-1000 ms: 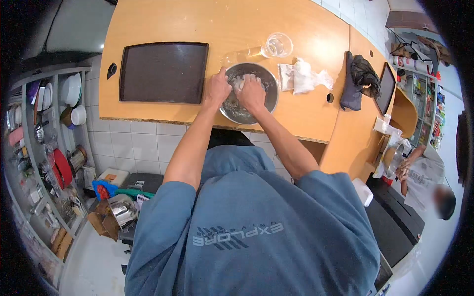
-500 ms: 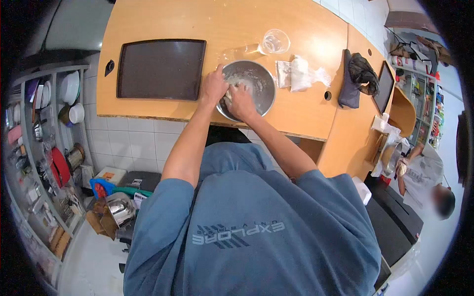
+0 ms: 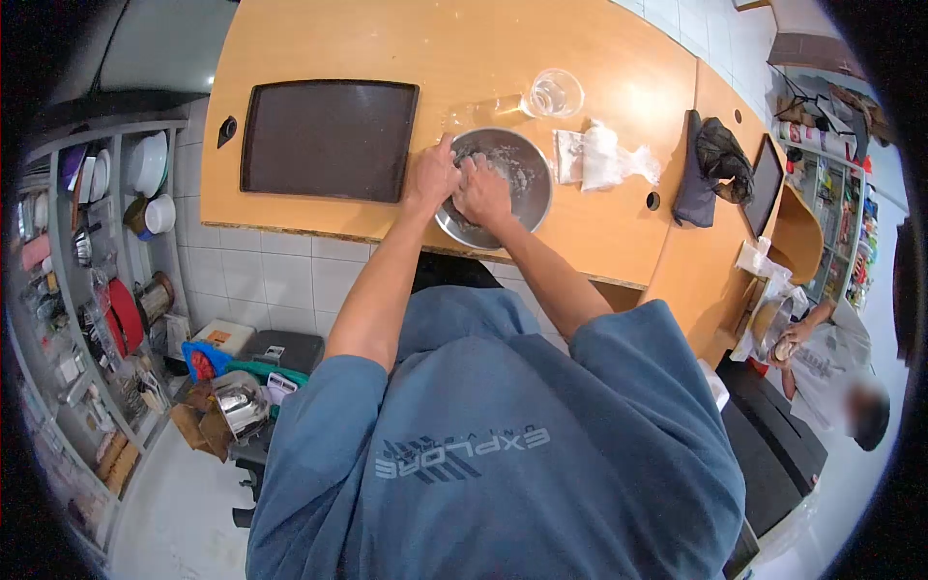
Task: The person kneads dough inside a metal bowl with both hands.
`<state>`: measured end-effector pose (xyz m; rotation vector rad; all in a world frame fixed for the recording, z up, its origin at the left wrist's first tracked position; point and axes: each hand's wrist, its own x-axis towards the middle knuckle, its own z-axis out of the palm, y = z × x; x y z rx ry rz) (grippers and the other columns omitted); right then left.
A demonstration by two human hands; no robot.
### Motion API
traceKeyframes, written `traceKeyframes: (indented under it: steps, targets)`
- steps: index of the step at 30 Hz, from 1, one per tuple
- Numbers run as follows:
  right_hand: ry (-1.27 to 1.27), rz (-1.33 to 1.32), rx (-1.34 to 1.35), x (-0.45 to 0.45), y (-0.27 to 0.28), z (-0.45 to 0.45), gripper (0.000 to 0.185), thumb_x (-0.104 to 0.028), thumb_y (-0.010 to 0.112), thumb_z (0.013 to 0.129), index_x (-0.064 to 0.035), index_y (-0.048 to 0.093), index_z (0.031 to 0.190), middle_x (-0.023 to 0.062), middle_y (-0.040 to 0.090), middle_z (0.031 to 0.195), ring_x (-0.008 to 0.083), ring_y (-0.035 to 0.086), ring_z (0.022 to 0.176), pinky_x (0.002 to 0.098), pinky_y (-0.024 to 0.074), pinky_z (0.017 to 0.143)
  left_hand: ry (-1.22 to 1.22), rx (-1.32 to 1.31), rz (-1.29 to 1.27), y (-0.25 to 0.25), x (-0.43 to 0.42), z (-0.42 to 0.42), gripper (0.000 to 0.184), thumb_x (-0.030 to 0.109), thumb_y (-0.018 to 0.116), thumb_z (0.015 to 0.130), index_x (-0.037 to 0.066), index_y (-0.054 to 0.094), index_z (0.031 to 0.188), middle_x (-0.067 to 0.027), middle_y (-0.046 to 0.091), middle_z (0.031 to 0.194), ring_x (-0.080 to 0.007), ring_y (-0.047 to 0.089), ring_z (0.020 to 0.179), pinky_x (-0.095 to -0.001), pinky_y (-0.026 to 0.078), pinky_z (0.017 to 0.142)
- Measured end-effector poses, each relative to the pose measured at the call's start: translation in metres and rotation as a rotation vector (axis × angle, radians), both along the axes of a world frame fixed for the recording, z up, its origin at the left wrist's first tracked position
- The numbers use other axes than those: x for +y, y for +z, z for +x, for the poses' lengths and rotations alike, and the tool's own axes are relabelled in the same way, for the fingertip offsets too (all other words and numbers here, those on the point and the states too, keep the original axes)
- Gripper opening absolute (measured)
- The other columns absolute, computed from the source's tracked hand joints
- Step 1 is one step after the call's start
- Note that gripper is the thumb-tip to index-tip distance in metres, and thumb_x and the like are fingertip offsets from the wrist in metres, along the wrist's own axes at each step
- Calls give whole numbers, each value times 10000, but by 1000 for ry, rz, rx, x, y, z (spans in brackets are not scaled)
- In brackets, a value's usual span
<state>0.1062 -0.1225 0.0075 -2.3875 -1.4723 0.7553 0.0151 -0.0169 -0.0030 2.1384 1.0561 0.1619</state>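
Premises: a tiled room, with a wooden table (image 3: 493, 48) as the main work surface. All positions below are given from the steel bowl (image 3: 532, 198), which sits at the table's near edge, in front of my body.

The bowl's inner wall carries pale, wet-looking smears (image 3: 520, 177). My left hand (image 3: 432, 181) lies over the bowl's left rim, touching it, fingers bent; I cannot tell whether they close on the metal. My right hand (image 3: 483, 193) is inside the bowl, in its left half, fingers pointing down and away from me. They are drawn close together, their tips largely hidden; I cannot tell what, if anything, they hold. Both my hands are bare, and they are near each other.

Left of the bowl, well clear of it, lies a dark rectangular tray (image 3: 329, 140). Beyond the bowl and slightly right is a clear plastic cup (image 3: 558, 94). Just right of the bowl are a flat packet (image 3: 568, 155) and, beside it, a white plastic bag (image 3: 602, 159). Farther right I record a dark padded cloth (image 3: 692, 184) with a crumpled black bag (image 3: 727, 166) against it, then a second tray (image 3: 762, 184).

Far right of the bowl, a co-worker (image 3: 833, 353) in a pale top has both hands close to another metal bowl (image 3: 770, 324). Far left of the bowl stands a loaded grey shelving unit (image 3: 172, 253).
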Motion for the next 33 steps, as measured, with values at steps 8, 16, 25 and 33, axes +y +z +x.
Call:
traceKeyframes:
  steps: [8,16,25,33]
  targets:
    - [-222,265,391,-16,2,29,469,-316,730,834,-8,580,1155,250,586,1133,419,598,1043,480,483,930,-18,-17,-25,11,1,0,286,81,609,900,-13,541,1160,-320,676,860,-502,666,861,-577,527,754]
    - [-38,34,84,-41,23,17,599,-370,759,801,33,574,1204,316,563,1127,459,567,1118,501,497,944,-39,19,-15,3,1,2,290,98,605,891,14,532,1159,-297,688,854,-495,674,857,-579,531,761]
    - [-24,-232,-130,-46,4,-13,614,-466,618,929,102,589,1162,320,650,1002,485,667,901,507,554,851,-16,-27,-31,5,-4,2,304,86,621,868,21,533,1152,-286,692,858,-486,673,864,-576,521,764]
    - [-50,-29,-201,-34,-6,-6,293,-249,587,918,-1,638,1066,254,694,983,414,711,887,518,591,716,-13,12,-38,10,-1,3,271,53,604,861,20,545,1123,-295,691,859,-485,679,846,-566,534,743]
